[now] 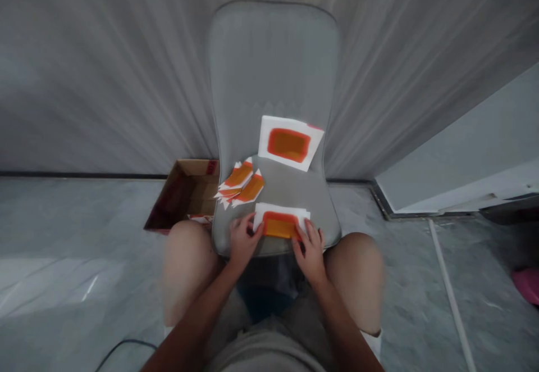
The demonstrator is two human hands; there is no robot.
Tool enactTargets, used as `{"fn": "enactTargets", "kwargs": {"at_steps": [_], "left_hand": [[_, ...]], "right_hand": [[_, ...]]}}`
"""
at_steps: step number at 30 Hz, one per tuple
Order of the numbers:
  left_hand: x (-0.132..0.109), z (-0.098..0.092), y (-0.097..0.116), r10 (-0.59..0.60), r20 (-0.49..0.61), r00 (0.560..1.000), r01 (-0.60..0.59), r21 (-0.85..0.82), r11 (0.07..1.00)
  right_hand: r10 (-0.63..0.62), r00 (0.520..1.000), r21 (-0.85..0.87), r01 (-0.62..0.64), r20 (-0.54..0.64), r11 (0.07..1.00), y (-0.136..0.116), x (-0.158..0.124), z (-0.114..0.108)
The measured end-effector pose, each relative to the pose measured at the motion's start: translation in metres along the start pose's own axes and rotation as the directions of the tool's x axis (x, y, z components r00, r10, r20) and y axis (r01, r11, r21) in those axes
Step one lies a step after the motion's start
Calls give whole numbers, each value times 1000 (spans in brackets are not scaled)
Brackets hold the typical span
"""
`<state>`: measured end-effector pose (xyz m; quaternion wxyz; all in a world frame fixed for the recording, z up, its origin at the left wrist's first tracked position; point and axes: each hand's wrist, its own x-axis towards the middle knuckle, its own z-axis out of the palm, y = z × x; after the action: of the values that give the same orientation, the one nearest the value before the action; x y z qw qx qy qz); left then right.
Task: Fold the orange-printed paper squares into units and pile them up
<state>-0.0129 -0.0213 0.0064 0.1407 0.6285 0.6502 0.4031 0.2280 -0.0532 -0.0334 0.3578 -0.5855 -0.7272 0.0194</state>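
Note:
A white sheet with an orange, red-edged rectangle (280, 225) lies at the front of the grey chair seat, its near edge apparently folded. My left hand (245, 239) grips its left end between thumb and fingers. At the right end, my right hand (309, 244) pinches the same sheet. Several folded orange-and-white paper pieces with pointed ends (239, 184) are piled at the seat's left side. Behind, a white stack of sheets with a similar orange rectangle (288, 144) leans where the seat meets the backrest.
The grey chair (273, 63) stands against a grey wall. An open cardboard box (181, 192) is on the floor to its left. My knees flank the seat. A white cabinet (463, 153) is at the right, and a black cable (126, 343) lies at the lower left.

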Motion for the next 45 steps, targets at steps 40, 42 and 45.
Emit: {"fn": "enactTargets", "kwargs": {"at_steps": [40,42,45], "left_hand": [[-17,-11,-4,519,288,805,-587,262,766],[-17,-10,-4,511,298,806,-584,266,767],[-16,-9,-3,505,302,808,-582,282,763]], "right_hand": [[-31,998,-128,39,62,991,-15,3,10],[-27,998,-125,34,59,992,-16,4,9],[-19,999,-127,25,51,992,-18,5,8]]}}
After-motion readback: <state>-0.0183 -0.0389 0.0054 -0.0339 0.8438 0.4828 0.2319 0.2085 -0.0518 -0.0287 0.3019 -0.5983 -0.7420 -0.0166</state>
